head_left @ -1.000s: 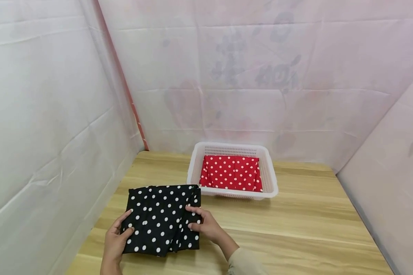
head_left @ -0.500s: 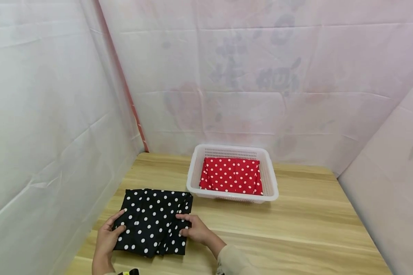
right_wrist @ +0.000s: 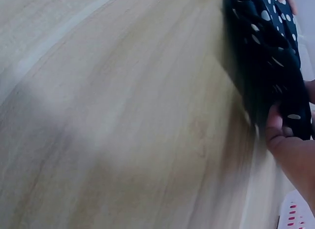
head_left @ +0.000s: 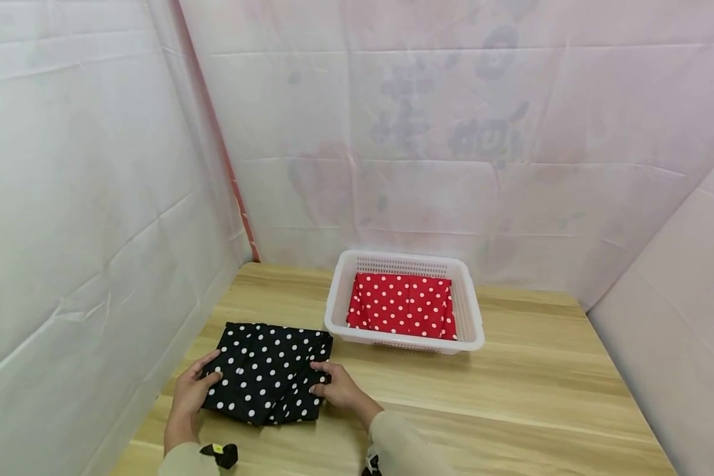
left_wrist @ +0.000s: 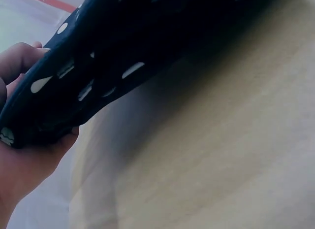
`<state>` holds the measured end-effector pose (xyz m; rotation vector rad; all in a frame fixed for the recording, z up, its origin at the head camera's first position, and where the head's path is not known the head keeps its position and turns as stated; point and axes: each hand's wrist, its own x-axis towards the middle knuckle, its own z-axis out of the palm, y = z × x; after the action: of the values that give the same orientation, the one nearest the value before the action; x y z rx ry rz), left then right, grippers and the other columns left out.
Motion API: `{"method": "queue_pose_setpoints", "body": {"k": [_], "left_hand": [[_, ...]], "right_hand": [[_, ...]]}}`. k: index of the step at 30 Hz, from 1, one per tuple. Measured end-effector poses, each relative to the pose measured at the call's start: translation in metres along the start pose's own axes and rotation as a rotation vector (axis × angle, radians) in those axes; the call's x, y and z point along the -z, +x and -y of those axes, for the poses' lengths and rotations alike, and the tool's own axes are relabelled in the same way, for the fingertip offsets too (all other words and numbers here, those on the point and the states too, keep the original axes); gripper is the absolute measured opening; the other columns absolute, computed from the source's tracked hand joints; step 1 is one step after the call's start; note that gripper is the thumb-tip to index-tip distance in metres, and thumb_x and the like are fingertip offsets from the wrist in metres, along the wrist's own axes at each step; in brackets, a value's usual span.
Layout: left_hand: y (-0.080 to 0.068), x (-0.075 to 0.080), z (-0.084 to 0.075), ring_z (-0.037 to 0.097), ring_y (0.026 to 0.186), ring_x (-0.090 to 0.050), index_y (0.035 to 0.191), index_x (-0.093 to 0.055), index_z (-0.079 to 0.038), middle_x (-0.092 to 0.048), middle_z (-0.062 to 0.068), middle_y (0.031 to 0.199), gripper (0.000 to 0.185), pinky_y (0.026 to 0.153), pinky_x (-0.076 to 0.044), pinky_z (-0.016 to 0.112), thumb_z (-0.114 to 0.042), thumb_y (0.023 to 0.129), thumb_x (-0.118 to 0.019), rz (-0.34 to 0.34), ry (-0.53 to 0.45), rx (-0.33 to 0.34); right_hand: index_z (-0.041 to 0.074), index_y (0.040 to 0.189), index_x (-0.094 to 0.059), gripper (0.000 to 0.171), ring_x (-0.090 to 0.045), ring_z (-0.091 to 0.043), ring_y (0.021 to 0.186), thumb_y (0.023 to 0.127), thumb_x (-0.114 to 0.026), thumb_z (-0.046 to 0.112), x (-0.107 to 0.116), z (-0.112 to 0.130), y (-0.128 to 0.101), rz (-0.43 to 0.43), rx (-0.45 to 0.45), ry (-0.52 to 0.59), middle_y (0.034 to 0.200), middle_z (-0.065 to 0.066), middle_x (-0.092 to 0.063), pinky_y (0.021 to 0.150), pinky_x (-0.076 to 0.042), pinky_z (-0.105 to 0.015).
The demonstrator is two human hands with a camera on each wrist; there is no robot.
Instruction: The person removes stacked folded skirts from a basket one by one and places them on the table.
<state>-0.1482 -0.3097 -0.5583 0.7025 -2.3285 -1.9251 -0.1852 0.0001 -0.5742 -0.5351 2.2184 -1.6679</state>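
Note:
A folded black cloth with white polka dots (head_left: 268, 373) is held between both hands at the left part of the table. My left hand (head_left: 190, 390) grips its left edge, thumb on one face and fingers on the other. At the right edge, my right hand (head_left: 340, 390) pinches the folded layers. The left wrist view shows the thick folded edge of the cloth (left_wrist: 133, 47) raised over the wood, with a shadow beneath. Loose folds of the cloth (right_wrist: 270, 47) show in the right wrist view, beside the right thumb (right_wrist: 275, 123).
A white plastic basket (head_left: 473, 311) stands at the back of the wooden table (head_left: 512, 390), right of the black cloth. Inside it lies a folded red cloth with white dots (head_left: 401, 304). Pale sheets (head_left: 416, 198) hang around the back and sides.
Both hands and the black cloth shifted left and toward the person, then slightly back away from the person. The cloth's near edge has risen in view. The basket has stayed in place.

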Motion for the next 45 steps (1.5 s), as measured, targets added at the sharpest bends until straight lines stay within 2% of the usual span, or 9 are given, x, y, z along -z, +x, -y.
{"method": "queue_pose_setpoints", "body": {"k": [3, 7, 19, 27, 30, 35, 38, 41, 45], "left_hand": [[0.006, 0.002, 0.0, 0.024, 0.117, -0.043, 0.139, -0.045, -0.008, -0.036, 0.017, 0.142, 0.055, 0.083, -0.044, 0.027, -0.005, 0.086, -0.059, 0.004, 0.084, -0.023], [0.011, 0.002, 0.0, 0.038, 0.128, -0.026, 0.136, -0.045, -0.001, -0.03, 0.025, 0.143, 0.052, 0.098, -0.031, 0.046, -0.005, 0.086, -0.06, 0.024, 0.169, -0.068], [0.014, 0.001, 0.002, 0.045, 0.129, -0.022, 0.132, -0.046, 0.004, -0.027, 0.03, 0.142, 0.051, 0.102, -0.022, 0.054, -0.01, 0.086, -0.064, 0.005, 0.199, -0.048], [-0.001, 0.001, -0.009, 0.05, 0.122, -0.03, 0.136, -0.038, 0.005, -0.028, 0.034, 0.138, 0.059, 0.097, -0.03, 0.056, -0.017, 0.087, -0.063, -0.011, 0.284, -0.074], [-0.013, -0.001, -0.018, 0.054, 0.121, -0.028, 0.136, -0.038, 0.004, -0.027, 0.034, 0.139, 0.058, 0.096, -0.029, 0.06, -0.017, 0.087, -0.062, -0.029, 0.35, -0.116], [-0.029, -0.002, -0.025, 0.054, 0.123, -0.026, 0.135, -0.04, 0.002, -0.026, 0.034, 0.139, 0.058, 0.097, -0.026, 0.062, -0.019, 0.087, -0.064, -0.051, 0.349, -0.167], [-0.036, -0.002, -0.025, 0.049, 0.122, -0.033, 0.135, -0.043, -0.001, -0.03, 0.03, 0.139, 0.059, 0.095, -0.033, 0.057, -0.022, 0.086, -0.067, -0.067, 0.299, -0.168], [-0.039, -0.003, -0.024, 0.041, 0.12, -0.039, 0.136, -0.043, -0.003, -0.035, 0.022, 0.14, 0.06, 0.087, -0.044, 0.034, -0.024, 0.086, -0.068, -0.073, 0.247, -0.147], [-0.039, -0.009, -0.023, 0.034, 0.118, -0.041, 0.135, -0.045, -0.004, -0.04, 0.017, 0.136, 0.058, 0.07, -0.038, 0.007, -0.022, 0.085, -0.069, -0.086, 0.175, -0.138]], "right_hand": [[-0.004, 0.121, -0.057, 0.047, -0.054, -0.018, 0.086, 0.076, -0.068, -0.004, -0.002, -0.003, -0.002, -0.015, -0.005, 0.033, 0.107, -0.013, -0.059, 0.074, -0.047, -0.029], [-0.005, 0.119, -0.059, 0.045, -0.049, -0.013, 0.062, 0.075, -0.069, -0.006, 0.0, -0.009, -0.004, -0.052, -0.031, 0.052, 0.087, -0.01, -0.055, 0.05, -0.044, -0.022], [-0.012, 0.106, -0.063, 0.031, -0.047, -0.007, 0.051, 0.075, -0.066, -0.011, 0.006, -0.006, -0.005, -0.082, -0.015, 0.14, 0.068, -0.009, -0.06, 0.044, -0.042, -0.021], [-0.006, 0.106, -0.066, 0.03, -0.045, -0.007, 0.058, 0.076, -0.069, 0.0, 0.013, 0.015, -0.011, -0.063, 0.006, -0.205, 0.064, -0.007, -0.058, 0.058, -0.043, -0.024], [-0.004, 0.111, -0.064, 0.035, -0.053, -0.012, 0.067, 0.077, -0.068, 0.004, 0.018, 0.024, -0.013, -0.04, 0.023, -0.209, 0.078, -0.012, -0.062, 0.062, -0.045, -0.025], [-0.006, 0.119, -0.059, 0.04, -0.058, -0.034, 0.096, 0.081, -0.067, 0.007, 0.025, 0.034, -0.018, -0.012, 0.036, -0.018, 0.115, -0.021, -0.058, 0.071, -0.05, -0.029], [-0.007, 0.121, -0.057, 0.04, -0.055, -0.041, 0.101, 0.083, -0.066, 0.005, 0.028, 0.033, -0.019, 0.003, 0.045, 0.068, 0.118, -0.023, -0.056, 0.071, -0.05, -0.029], [-0.008, 0.122, -0.055, 0.04, -0.054, -0.042, 0.103, 0.084, -0.064, 0.003, 0.03, 0.031, -0.019, 0.012, 0.049, 0.092, 0.119, -0.024, -0.055, 0.072, -0.051, -0.028], [-0.007, 0.123, -0.055, 0.041, -0.053, -0.042, 0.104, 0.085, -0.064, 0.004, 0.035, 0.034, -0.023, 0.035, 0.071, 0.059, 0.122, -0.022, -0.055, 0.073, -0.051, -0.031]]}}
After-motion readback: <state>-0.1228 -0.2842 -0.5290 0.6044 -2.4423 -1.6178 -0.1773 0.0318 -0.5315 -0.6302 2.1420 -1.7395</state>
